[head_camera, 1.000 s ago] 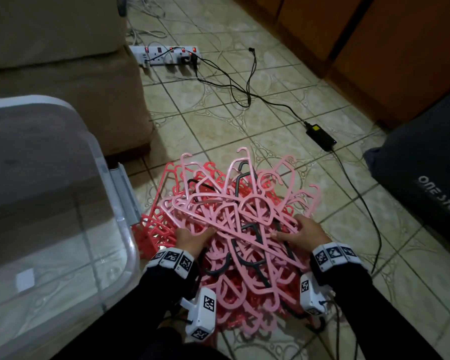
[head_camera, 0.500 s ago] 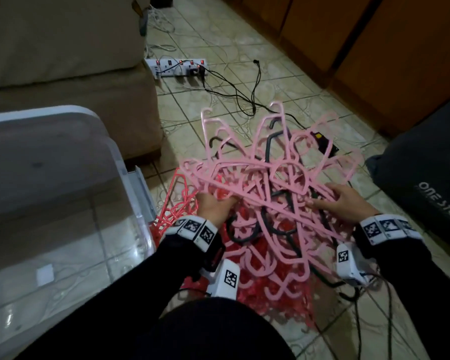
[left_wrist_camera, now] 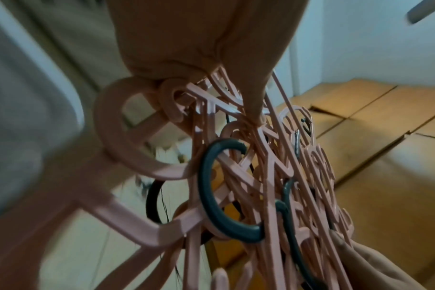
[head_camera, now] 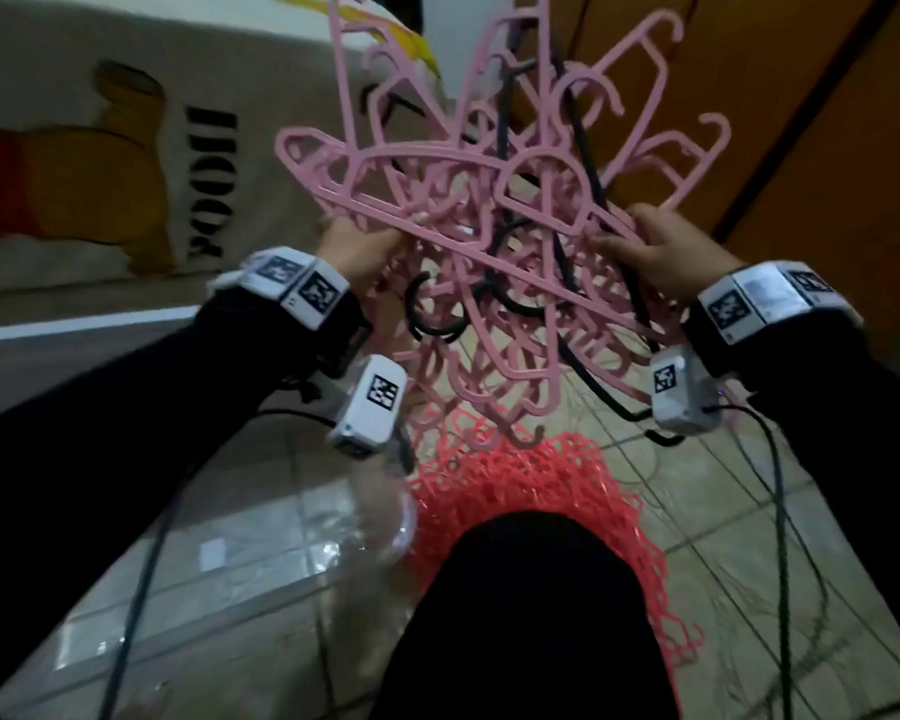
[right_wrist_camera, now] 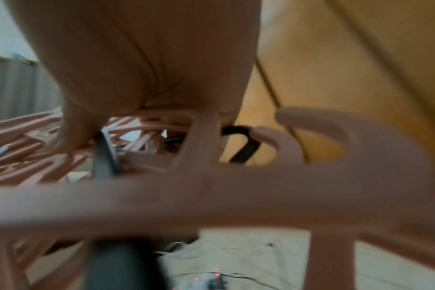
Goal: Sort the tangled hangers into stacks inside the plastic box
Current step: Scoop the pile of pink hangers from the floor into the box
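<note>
A tangled bundle of pink hangers point(head_camera: 494, 220) with a few black ones point(head_camera: 432, 324) mixed in is lifted high in front of me. My left hand point(head_camera: 359, 241) grips its left side and my right hand point(head_camera: 661, 252) grips its right side. The left wrist view shows pink hooks point(left_wrist_camera: 127, 137) and a dark hook point(left_wrist_camera: 219, 188) crowded under my curled fingers. Blurred pink hangers point(right_wrist_camera: 211, 192) fill the right wrist view. A heap of red hangers point(head_camera: 531, 491) stays on the floor below. The clear plastic box point(head_camera: 219, 553) lies at lower left.
A beige sofa with a printed blanket point(head_camera: 126, 174) stands behind the box at the left. Wooden cabinet doors point(head_camera: 827, 148) line the right. Black cables point(head_camera: 780, 511) trail over the tiled floor point(head_camera: 749, 589) at the right. My dark knee point(head_camera: 531, 615) is at the bottom centre.
Both hands have raised the pink bundle from the floor to chest height, leaving the red hangers behind on the tiles. The camera has tilted with the lift.
</note>
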